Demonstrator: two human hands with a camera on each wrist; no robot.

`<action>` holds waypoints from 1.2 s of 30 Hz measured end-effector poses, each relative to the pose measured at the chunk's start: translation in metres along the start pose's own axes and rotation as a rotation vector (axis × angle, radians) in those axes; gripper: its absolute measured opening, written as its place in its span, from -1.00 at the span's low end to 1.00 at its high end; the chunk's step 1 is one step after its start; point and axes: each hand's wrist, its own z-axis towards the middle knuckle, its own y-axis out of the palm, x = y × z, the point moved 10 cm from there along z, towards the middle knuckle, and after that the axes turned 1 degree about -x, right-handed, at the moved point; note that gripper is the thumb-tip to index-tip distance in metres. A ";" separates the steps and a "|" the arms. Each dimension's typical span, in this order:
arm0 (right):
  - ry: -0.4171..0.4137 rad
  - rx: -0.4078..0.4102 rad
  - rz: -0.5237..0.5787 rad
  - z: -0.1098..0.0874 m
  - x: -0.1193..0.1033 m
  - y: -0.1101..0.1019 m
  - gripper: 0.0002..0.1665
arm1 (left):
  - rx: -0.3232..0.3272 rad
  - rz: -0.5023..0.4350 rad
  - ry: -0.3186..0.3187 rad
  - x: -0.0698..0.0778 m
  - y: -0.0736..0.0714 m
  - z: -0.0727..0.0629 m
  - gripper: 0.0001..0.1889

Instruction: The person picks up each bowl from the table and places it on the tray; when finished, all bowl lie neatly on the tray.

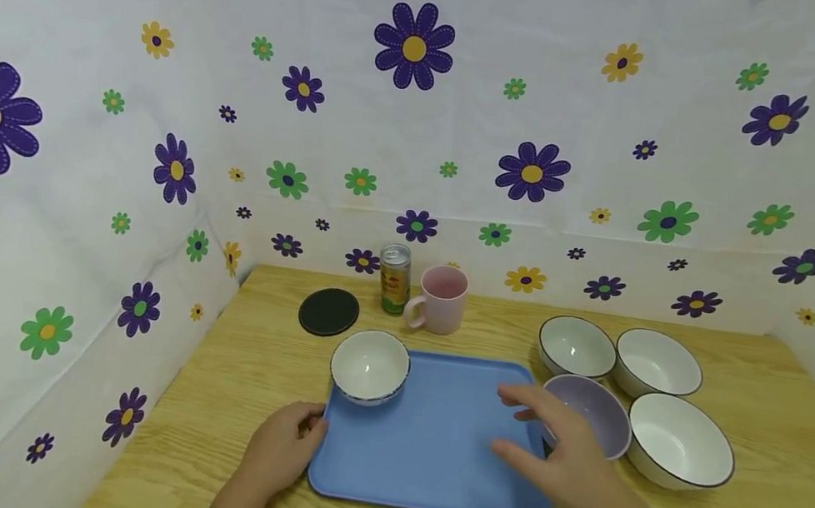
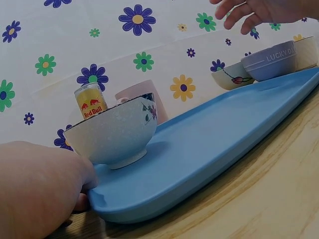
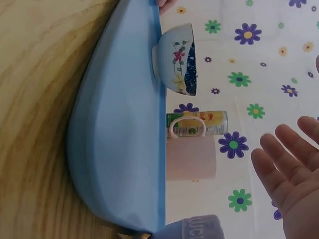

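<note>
A blue tray point(image 1: 446, 443) lies on the wooden table. My left hand point(image 1: 283, 445) grips its left edge, the thumb near the rim and some fingers hidden beneath. In the tray's far left corner stands a white bowl point(image 1: 369, 367) with a dark rim; the left wrist view shows flowers on that bowl point(image 2: 117, 132). My right hand point(image 1: 561, 456) hovers over the tray's right side with fingers spread and nothing held. Closest to it is a purple bowl point(image 1: 595, 409) with raised lettering, partly hidden behind the hand.
Beyond the purple bowl stand three white bowls: one behind it point(image 1: 576, 347), one at the back right point(image 1: 658, 362), one at the right point(image 1: 681, 440). A pink mug point(image 1: 443, 302), a Red Bull can point(image 1: 394, 279) and a black round coaster point(image 1: 329, 312) are behind the tray.
</note>
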 end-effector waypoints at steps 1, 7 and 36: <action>-0.009 0.001 0.008 -0.003 -0.001 -0.001 -0.25 | -0.003 0.003 -0.003 -0.001 0.001 -0.001 -0.68; -0.027 0.030 0.037 -0.018 -0.007 -0.012 -0.34 | -0.011 0.014 -0.015 -0.003 0.003 -0.004 -0.68; -0.117 0.141 0.070 -0.055 0.005 -0.101 -0.32 | -0.013 -0.012 -0.046 -0.001 0.001 0.000 -0.66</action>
